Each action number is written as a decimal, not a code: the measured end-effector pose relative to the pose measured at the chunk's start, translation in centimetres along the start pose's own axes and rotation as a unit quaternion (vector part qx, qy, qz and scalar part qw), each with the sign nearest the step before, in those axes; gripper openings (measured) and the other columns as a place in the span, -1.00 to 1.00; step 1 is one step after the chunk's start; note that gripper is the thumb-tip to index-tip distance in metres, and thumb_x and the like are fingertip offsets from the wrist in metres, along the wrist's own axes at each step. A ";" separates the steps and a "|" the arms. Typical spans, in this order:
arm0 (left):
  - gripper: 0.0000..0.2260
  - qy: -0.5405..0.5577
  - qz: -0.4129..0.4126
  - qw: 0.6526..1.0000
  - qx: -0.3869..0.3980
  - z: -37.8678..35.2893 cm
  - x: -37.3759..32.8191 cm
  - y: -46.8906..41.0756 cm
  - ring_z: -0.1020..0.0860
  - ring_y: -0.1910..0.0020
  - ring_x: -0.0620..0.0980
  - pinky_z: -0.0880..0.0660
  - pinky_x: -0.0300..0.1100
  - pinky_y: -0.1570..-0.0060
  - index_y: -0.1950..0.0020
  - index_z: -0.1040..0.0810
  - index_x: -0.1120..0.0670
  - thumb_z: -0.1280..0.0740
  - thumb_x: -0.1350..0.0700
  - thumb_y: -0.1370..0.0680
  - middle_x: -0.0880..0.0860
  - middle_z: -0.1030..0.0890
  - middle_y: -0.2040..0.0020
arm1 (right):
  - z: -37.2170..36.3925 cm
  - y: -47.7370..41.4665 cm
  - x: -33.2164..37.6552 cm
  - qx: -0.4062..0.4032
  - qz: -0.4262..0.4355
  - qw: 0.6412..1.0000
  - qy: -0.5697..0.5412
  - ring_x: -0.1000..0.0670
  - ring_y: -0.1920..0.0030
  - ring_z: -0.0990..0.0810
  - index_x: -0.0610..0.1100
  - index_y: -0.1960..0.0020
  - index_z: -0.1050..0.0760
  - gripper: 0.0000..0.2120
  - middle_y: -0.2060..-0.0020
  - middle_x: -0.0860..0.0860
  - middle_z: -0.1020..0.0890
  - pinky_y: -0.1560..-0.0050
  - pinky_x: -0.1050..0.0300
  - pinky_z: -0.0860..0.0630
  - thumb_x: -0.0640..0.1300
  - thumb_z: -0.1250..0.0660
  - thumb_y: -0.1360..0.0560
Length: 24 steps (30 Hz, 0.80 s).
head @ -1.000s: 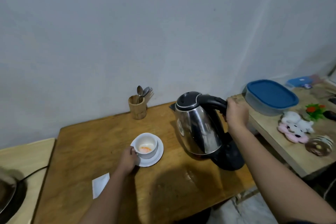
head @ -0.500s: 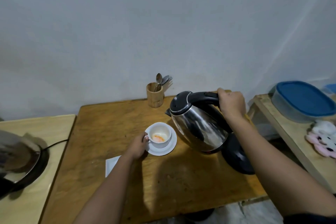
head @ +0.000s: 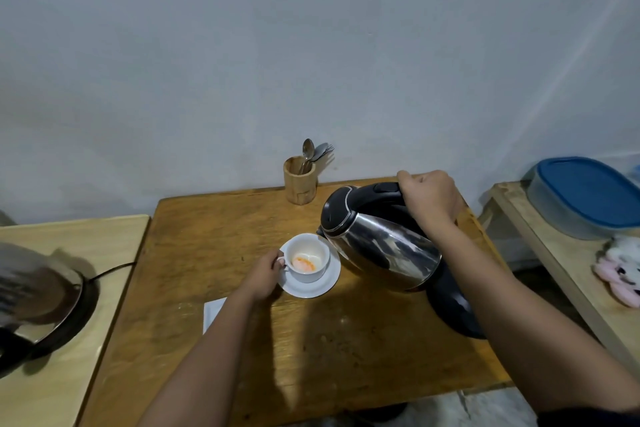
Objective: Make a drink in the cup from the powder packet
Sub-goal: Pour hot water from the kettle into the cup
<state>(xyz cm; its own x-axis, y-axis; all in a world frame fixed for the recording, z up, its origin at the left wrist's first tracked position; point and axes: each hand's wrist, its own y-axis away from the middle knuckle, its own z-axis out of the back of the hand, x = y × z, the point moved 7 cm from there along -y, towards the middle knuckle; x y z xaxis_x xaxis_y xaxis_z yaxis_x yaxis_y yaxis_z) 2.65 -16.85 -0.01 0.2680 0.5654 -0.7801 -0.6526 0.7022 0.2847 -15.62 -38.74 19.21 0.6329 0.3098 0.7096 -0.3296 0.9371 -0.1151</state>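
Observation:
A white cup (head: 313, 276) stands on a white saucer (head: 327, 286) in the middle of the wooden table (head: 207, 229). Orange and white powder (head: 304, 263) lies in its bottom. My left hand (head: 265, 272) pinches the cup's handle. My right hand (head: 429, 201) grips the black handle of a steel kettle (head: 381, 246), lifted off its black base (head: 453, 312) and tilted left, its spout at the cup's rim. A white packet (head: 212, 314) lies flat on the table, partly hidden by my left forearm.
A wooden holder with spoons and a fork (head: 300, 184) stands at the table's back edge by the wall. A dark round appliance with a cord (head: 41, 298) sits on the left side table. On the right shelf are a blue-lidded container (head: 588, 198) and a plush toy (head: 620, 270).
My right hand has lifted the kettle off its base, swung it left and tipped it until the spout is at the cup. My left hand has stayed on the cup's handle.

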 end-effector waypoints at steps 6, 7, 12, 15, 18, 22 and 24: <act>-0.87 0.002 0.004 1.000 0.003 -0.1 0.4 -0.1 -0.46 0.08 0.01 -0.35 -0.20 0.20 0.03 -0.44 0.04 -0.11 0.15 -0.61 0.07 -0.51 0.06 | -0.3 0.5 0.6 -0.001 0.026 1.000 0.008 0.01 0.60 -0.15 -0.09 0.62 -0.17 -0.55 0.66 0.05 -0.18 0.48 0.21 -0.08 -0.10 -0.25 -0.38; -0.87 0.005 0.006 1.000 0.002 -0.1 0.4 0.0 -0.46 0.10 0.00 -0.35 -0.20 0.21 0.03 -0.44 0.04 -0.11 0.15 -0.61 0.07 -0.51 0.06 | -0.4 0.5 0.6 -0.002 0.029 1.000 0.011 0.01 0.60 -0.15 -0.09 0.62 -0.17 -0.55 0.66 0.05 -0.18 0.48 0.21 -0.08 -0.10 -0.25 -0.38; -0.87 0.002 0.006 1.000 0.000 -0.2 0.3 0.1 -0.45 0.09 0.00 -0.36 -0.18 0.18 0.01 -0.44 0.04 -0.11 0.15 -0.61 0.05 -0.51 0.07 | -1.0 0.7 0.3 0.002 0.032 0.999 0.025 0.02 0.60 -0.15 -0.10 0.61 -0.19 -0.55 0.66 0.05 -0.19 0.48 0.21 -0.09 -0.08 -0.24 -0.40; -0.87 -0.001 0.003 1.000 -0.002 -0.2 0.3 0.0 -0.45 0.08 0.02 -0.33 -0.14 0.11 0.04 -0.44 0.05 -0.11 0.16 -0.61 0.07 -0.51 0.07 | -1.0 0.7 0.2 -0.002 0.033 0.999 0.037 0.01 0.60 -0.16 -0.11 0.61 -0.20 -0.55 0.65 0.04 -0.19 0.48 0.20 -0.09 -0.08 -0.24 -0.40; -0.85 0.001 0.013 1.000 -0.006 -0.3 0.5 0.0 -0.45 0.05 0.01 -0.33 -0.14 0.07 -0.03 -0.46 0.07 -0.10 0.15 -0.62 0.07 -0.50 0.03 | -1.1 0.8 0.3 -0.001 0.038 0.998 0.044 0.01 0.60 -0.15 -0.10 0.61 -0.19 -0.54 0.65 0.04 -0.19 0.48 0.20 -0.09 -0.08 -0.25 -0.41; -0.78 -0.006 0.027 1.000 -0.012 -0.4 0.6 0.1 -0.46 0.00 0.00 -0.36 -0.15 0.01 -0.16 -0.48 0.12 -0.10 0.14 -0.62 0.10 -0.53 -0.07 | -1.3 1.2 0.4 0.001 0.044 0.998 0.049 0.01 0.60 -0.16 -0.10 0.61 -0.19 -0.56 0.65 0.05 -0.19 0.47 0.20 -0.10 -0.09 -0.24 -0.40; -0.78 -0.005 0.027 1.000 -0.012 -0.4 0.6 0.0 -0.46 0.00 0.00 -0.36 -0.15 0.01 -0.17 -0.48 0.13 -0.11 0.14 -0.61 0.13 -0.55 -0.11 | -1.4 1.3 0.4 0.002 0.046 0.998 0.042 0.01 0.59 -0.15 -0.09 0.60 -0.19 -0.57 0.65 0.06 -0.19 0.47 0.20 -0.10 -0.09 -0.24 -0.39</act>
<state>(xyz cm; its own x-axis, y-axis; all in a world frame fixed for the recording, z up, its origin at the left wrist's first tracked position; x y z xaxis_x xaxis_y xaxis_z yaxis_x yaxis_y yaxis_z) 2.50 -16.65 -0.71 0.2385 0.6072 -0.7579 -0.6838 0.6591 0.3129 -14.79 -37.11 18.35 0.6560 0.4068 0.6357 -0.3919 0.9035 -0.1738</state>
